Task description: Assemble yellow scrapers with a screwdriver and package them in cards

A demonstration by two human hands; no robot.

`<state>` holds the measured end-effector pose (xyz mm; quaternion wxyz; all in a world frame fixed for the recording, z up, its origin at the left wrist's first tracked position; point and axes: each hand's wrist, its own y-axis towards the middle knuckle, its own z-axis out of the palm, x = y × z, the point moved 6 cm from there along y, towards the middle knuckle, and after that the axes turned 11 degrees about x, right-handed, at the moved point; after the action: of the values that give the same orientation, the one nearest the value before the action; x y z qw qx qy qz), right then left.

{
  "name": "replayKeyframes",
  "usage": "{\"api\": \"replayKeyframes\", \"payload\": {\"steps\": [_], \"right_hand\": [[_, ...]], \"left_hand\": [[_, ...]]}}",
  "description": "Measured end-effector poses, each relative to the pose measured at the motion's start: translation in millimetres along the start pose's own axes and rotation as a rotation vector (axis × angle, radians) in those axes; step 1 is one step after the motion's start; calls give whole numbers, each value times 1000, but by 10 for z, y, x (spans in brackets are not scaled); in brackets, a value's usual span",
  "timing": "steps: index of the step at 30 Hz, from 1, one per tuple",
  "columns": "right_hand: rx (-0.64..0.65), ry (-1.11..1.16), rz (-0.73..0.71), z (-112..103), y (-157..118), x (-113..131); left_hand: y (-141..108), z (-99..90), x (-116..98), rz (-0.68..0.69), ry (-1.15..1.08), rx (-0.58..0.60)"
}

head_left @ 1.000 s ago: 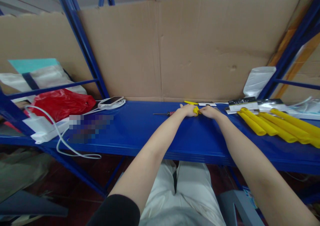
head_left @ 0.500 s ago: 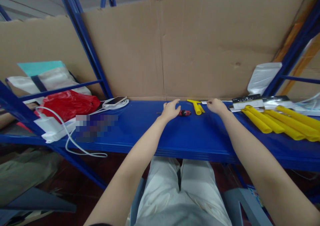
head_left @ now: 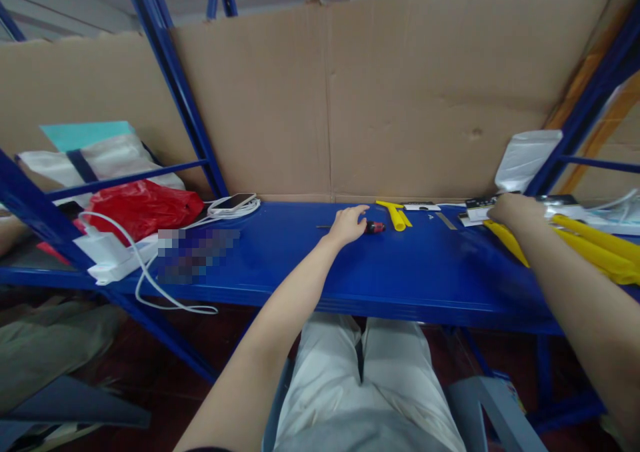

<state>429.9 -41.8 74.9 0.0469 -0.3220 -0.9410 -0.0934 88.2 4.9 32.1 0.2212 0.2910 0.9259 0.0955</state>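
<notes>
My left hand [head_left: 346, 227] rests on the blue tabletop with its fingers spread, over a red and black screwdriver [head_left: 375, 227] whose thin shaft sticks out on the left. Just right of it lies a yellow T-shaped handle piece [head_left: 399, 219]. Beyond that are a small white and black card [head_left: 423, 207], tiny loose bits [head_left: 431, 217] and a flat metal strip [head_left: 446, 221]. My right hand [head_left: 517, 212] is at the black and white packets [head_left: 477, 209], above the near ends of yellow tubular handles [head_left: 595, 249]. Its fingers are hidden, so any hold cannot be made out.
Cardboard [head_left: 400, 92] walls off the back of the blue table [head_left: 390, 272]. At left are a phone [head_left: 237, 202] on a coiled white cable, a red plastic bag [head_left: 145, 209] and a power strip [head_left: 113, 265]. Another person's arm [head_left: 15, 232] shows at the far left.
My right hand has moved right, from beside the yellow T-shaped piece to the packets and yellow handles, uncovering the card and metal strip. My left hand has stayed by the screwdriver.
</notes>
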Motion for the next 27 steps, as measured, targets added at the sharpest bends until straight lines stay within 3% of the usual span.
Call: {"api": "replayKeyframes", "payload": {"steps": [3, 6, 10, 14, 17, 21, 25, 27], "right_hand": [[183, -96, 93, 190, 55, -224], [256, -99, 69, 340, 138, -349], [203, -61, 47, 350, 170, -374], [133, 7, 100, 116, -6, -241], [41, 103, 44, -123, -160, -19], [-110, 262, -149, -347, -285, 401], [-169, 434, -328, -356, -360, 891], [-128, 546, -451, -280, -414, 1157]], "left_hand": [[13, 12, -4, 19, -18, -5], [22, 20, 3, 33, -38, -8], [25, 21, 18, 45, -56, -13], [35, 21, 25, 65, -57, -25], [47, 14, 27, 85, -64, -66], [49, -20, 43, 81, -123, -148], [28, -74, 51, 41, -175, -190], [19, -87, 51, 11, -189, -182]]}}
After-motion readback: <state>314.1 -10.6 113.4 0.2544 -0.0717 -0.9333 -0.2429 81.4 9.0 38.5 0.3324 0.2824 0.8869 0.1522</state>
